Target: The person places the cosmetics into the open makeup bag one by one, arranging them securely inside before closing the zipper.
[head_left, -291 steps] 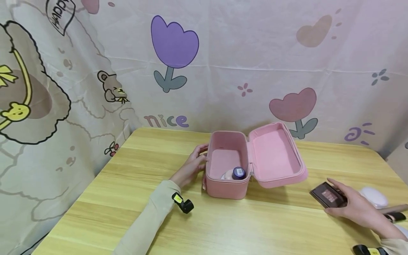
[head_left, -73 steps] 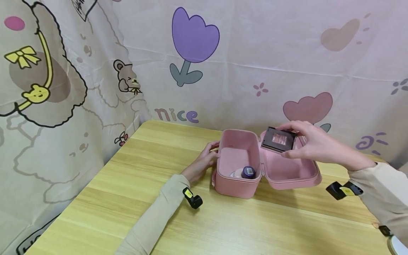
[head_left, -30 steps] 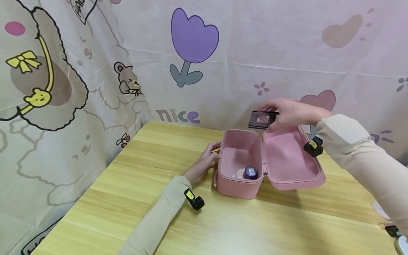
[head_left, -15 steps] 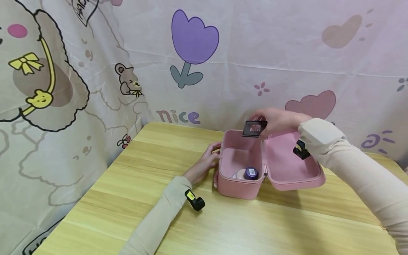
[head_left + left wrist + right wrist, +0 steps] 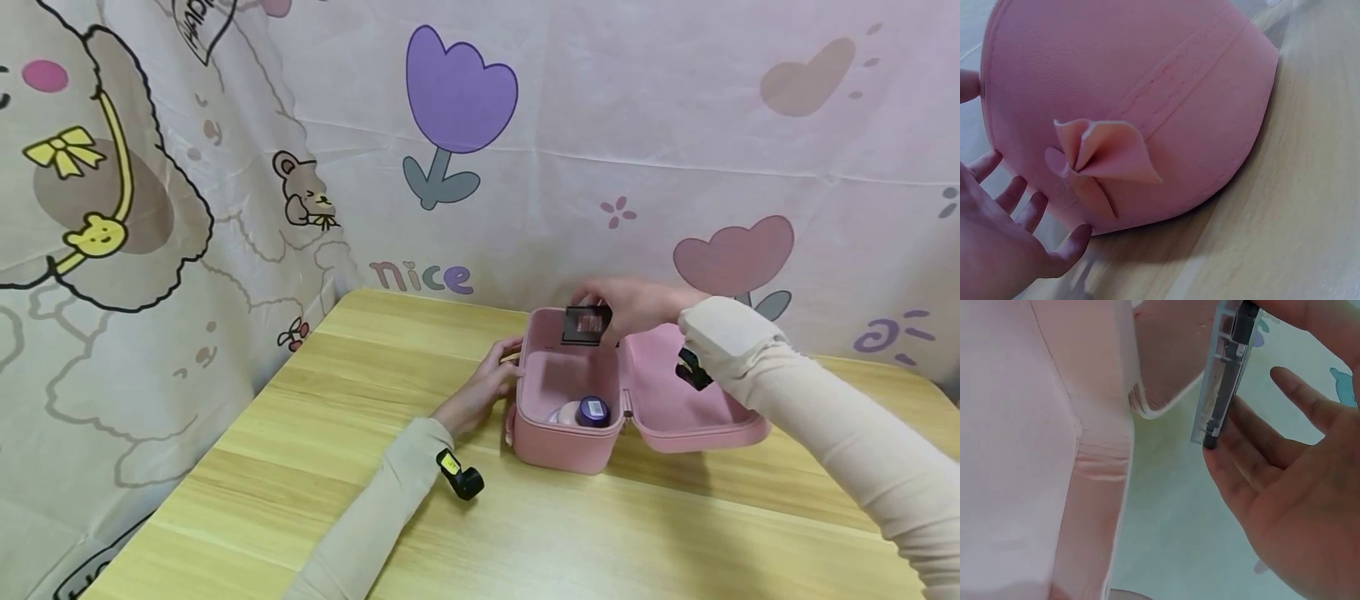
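Note:
A pink cosmetic case point(image 5: 562, 448) stands on the table, its lid point(image 5: 693, 412) folded back to the right. My left hand point(image 5: 480, 392) rests against the case's left side. In the left wrist view its fingertips touch the pink wall beside a bow point(image 5: 1107, 153). My right hand point(image 5: 637, 304) pinches a dark, flat makeup palette point(image 5: 583, 325) between thumb and fingers, over the back part of the opening. The right wrist view shows the palette point(image 5: 1219, 387) edge-on, with clear plastic along its side. A small jar with a dark blue lid point(image 5: 593, 412) sits in the case's front.
A pale round item point(image 5: 567, 413), partly hidden, lies next to the jar inside the case. A printed curtain point(image 5: 570, 125) hangs right behind the wooden table point(image 5: 360, 358) and along its left side. Wrist cameras point(image 5: 461, 477) sit on both sleeves.
The right hand has brought the palette from the table's right side, over the lid, then left and down to the case's opening. The left hand has stayed at the case.

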Demonstrator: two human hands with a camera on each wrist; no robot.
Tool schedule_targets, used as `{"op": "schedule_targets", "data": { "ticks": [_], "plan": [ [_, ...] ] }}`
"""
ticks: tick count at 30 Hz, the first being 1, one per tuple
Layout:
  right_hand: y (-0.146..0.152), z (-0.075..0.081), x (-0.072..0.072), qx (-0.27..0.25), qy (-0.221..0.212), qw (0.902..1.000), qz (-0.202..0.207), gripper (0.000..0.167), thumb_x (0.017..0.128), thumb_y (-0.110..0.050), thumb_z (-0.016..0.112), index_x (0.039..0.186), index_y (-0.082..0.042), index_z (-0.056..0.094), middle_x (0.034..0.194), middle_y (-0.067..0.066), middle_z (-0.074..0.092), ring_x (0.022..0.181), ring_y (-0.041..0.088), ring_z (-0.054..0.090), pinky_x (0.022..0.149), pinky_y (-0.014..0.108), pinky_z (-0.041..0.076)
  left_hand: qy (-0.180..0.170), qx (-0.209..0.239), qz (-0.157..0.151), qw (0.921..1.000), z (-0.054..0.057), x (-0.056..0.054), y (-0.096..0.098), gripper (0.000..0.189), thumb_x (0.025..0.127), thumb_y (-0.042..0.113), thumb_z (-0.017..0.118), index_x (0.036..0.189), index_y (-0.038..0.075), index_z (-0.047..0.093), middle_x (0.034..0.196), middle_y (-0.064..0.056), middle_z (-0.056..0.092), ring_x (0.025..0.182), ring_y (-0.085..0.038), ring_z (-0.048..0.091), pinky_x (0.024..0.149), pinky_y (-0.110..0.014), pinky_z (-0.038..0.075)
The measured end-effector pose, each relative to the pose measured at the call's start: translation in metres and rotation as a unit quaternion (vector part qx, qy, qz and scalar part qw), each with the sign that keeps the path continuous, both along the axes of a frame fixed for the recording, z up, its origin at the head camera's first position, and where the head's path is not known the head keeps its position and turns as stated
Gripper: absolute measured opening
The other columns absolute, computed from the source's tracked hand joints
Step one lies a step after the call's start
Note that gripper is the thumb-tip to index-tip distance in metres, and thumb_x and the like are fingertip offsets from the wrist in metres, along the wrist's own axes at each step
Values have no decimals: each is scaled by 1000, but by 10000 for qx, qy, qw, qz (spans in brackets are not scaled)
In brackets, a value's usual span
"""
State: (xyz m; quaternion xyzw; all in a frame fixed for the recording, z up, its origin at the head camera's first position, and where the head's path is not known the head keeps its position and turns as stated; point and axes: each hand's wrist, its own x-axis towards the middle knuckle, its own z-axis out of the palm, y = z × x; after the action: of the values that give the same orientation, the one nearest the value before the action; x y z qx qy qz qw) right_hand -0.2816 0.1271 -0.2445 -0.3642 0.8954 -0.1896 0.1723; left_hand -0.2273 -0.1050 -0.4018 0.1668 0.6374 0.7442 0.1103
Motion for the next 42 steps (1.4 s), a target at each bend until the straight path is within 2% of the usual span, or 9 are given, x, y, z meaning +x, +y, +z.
{"op": "schedule_targets", "data": {
  "ticks": [12, 24, 27, 32, 42],
  "plan": [
    [-1, -16, -2, 65, 178, 9998, 80, 66, 66, 4, 77, 127, 2, 52, 116, 21, 57, 102, 34, 54, 83, 42, 49, 2, 5, -34, 10000, -2, 1, 2, 67, 87, 15, 48, 148, 3, 24, 152, -17, 23, 139, -37, 26, 106, -50, 32],
    [-1, -24, 0, 90, 168, 9998, 69, 65, 68, 0, 81, 126, 1, 52, 117, 20, 57, 102, 34, 54, 89, 48, 47, 2, -40, -48, 10000, -3, 2, 3, 66, 88, 16, 48, 148, 5, 25, 153, -16, 23, 138, -36, 27, 106, -49, 32],
    [-2, -24, 3, 389, 347, 9986, -18, 68, 66, -6, 83, 128, -1, 53, 119, 20, 54, 107, 36, 49, 91, 49, 44, 20, -10, -55, 10000, -2, 2, 3, 66, 88, 15, 48, 148, 4, 24, 153, -17, 23, 138, -37, 26, 106, -49, 32],
    [-4, -24, 6, 970, 483, 9939, -199, 82, 65, -13, 85, 138, -3, 49, 136, 26, 38, 121, 43, 31, 95, 55, 37, 26, 22, -85, 10000, -1, 1, 3, 67, 87, 14, 47, 148, 4, 23, 153, -18, 22, 139, -38, 23, 106, -50, 31],
    [-8, -19, 6, 937, 342, 9945, -313, 86, 67, -7, 80, 143, -2, 42, 144, 28, 31, 129, 45, 25, 100, 61, 31, 54, 34, -47, 10000, -2, -1, 1, 67, 87, 14, 47, 149, 4, 24, 152, -17, 22, 139, -38, 23, 106, -50, 30]
  ]
}}
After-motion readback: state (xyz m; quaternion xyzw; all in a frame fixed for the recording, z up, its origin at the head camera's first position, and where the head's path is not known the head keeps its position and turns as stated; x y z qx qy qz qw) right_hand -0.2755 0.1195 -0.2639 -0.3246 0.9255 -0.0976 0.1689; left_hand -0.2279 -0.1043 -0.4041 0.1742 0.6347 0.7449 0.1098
